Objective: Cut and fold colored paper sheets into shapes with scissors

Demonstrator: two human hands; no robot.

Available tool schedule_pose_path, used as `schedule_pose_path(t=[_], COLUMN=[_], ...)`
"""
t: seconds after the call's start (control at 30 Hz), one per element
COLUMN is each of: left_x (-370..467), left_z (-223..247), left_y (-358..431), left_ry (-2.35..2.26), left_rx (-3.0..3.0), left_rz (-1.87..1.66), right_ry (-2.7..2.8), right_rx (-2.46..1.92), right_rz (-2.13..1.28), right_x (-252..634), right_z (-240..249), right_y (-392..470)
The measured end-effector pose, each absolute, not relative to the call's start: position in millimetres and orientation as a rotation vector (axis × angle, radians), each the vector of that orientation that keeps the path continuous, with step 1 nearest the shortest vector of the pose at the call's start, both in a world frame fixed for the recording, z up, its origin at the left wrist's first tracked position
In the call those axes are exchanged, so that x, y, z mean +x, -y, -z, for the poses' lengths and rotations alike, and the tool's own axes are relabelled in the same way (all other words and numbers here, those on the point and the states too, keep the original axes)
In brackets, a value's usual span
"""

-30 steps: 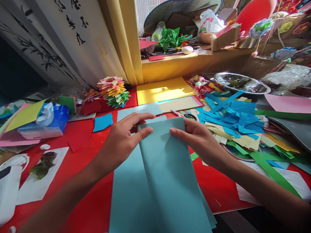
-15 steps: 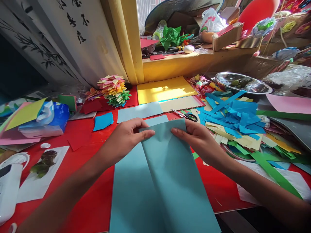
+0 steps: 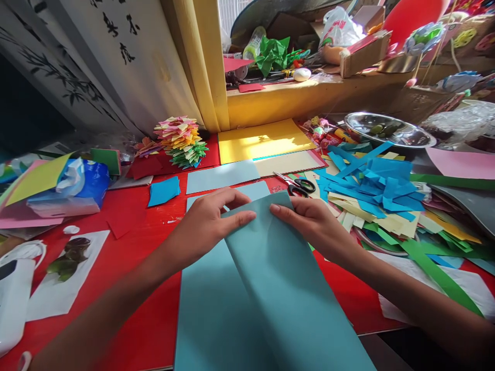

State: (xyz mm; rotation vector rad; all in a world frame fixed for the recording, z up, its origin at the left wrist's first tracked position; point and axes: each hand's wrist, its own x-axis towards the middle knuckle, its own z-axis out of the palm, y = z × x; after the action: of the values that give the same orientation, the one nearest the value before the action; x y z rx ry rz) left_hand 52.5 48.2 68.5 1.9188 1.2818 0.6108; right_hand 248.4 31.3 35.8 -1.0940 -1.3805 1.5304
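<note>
A large sheet of blue-green paper (image 3: 286,278) is bent over on itself, its far edge raised off the red table. My left hand (image 3: 222,219) pinches the far left corner between thumb and fingers. At the far right corner, my right hand (image 3: 305,216) grips the same sheet, thumb on top and fingers beneath. Under the raised part lies more blue-green paper (image 3: 209,304), flat on the table; whether it is the same sheet or another I cannot tell. Just beyond my right hand rest black-handled scissors (image 3: 301,186), blades pointing left.
Blue paper strips (image 3: 379,185) and other scraps heap on the right, near a metal bowl (image 3: 390,129). Yellow paper (image 3: 266,140) lies at the back beside a folded-paper stack (image 3: 181,141). A tissue pack (image 3: 83,185) and blue squares (image 3: 164,190) sit left.
My left hand has slid right along the paper's far edge, closer to my right hand. The sheet's near right side has swung right, and more of the scissors shows.
</note>
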Motion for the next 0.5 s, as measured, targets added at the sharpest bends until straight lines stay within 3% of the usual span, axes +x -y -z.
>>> schedule_pose_path(t=[0.17,0.5], left_x=[52.3,50.0], left_z=[-64.0,-65.5], left_y=[-48.8,-49.4], left_ry=[-1.209,-1.393], left_rx=[1.814,1.884], left_rz=[-0.494,-0.754], right_ry=[1.403,1.359], right_rx=[-1.155,-1.140], right_rz=[-1.568,-1.320], right_x=[245.9,250.9], right_z=[-31.3,-28.3], right_y=[-31.6,-34.2])
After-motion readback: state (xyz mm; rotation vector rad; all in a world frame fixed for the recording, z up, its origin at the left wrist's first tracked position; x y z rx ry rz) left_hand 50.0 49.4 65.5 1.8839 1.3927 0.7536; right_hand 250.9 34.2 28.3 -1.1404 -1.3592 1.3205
